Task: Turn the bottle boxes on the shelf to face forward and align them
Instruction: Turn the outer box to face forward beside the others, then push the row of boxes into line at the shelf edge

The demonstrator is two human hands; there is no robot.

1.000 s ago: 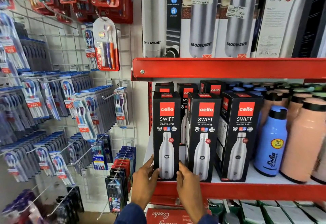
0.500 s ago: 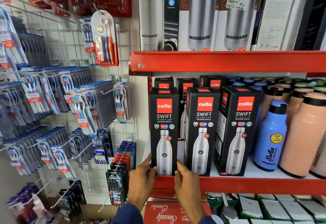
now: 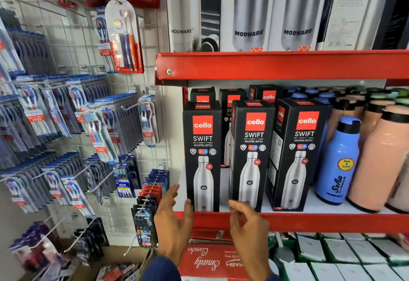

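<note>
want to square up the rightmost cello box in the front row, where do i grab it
Grip the rightmost cello box low on its two narrow side walls, coming straight from the front. It stands upright, turned slightly so its left wall shows, with gaps on both sides.

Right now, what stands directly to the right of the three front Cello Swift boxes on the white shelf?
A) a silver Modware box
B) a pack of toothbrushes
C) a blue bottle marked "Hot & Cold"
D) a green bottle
C: the blue bottle with its yellow "Hot & Cold" sticker stands just right of the rightmost Cello box, with peach bottles further right.
</note>
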